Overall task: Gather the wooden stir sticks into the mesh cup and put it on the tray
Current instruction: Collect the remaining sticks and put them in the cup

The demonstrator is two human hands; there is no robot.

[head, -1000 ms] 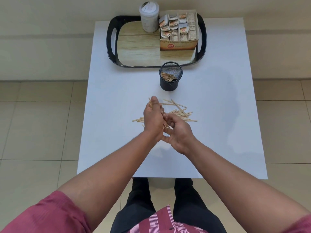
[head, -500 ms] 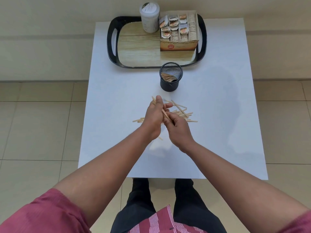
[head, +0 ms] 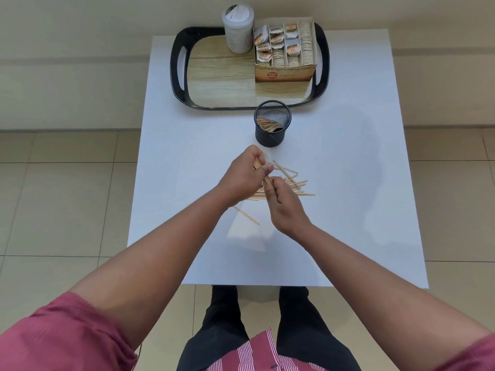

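Observation:
A pile of loose wooden stir sticks (head: 292,180) lies on the white table (head: 348,210) in front of me. My left hand (head: 245,175) grips a small bundle of sticks, lifted above the pile. My right hand (head: 284,202) pinches the lower end of that same bundle. One stick (head: 246,215) lies apart, nearer to me. The black mesh cup (head: 272,124) stands upright beyond the pile with several sticks inside it. Behind the cup sits the black-rimmed tray (head: 179,76) with a wood-pattern base.
On the tray stand a white lidded jar (head: 237,29) and an open cardboard box of tea bags (head: 285,52). The tray's left and front parts are bare. The table edge runs just before my legs; tiled floor surrounds it.
Both hands have risen from the pile and shifted a little toward the cup, carrying a bundle of sticks. A single stick now shows on the table below my left wrist.

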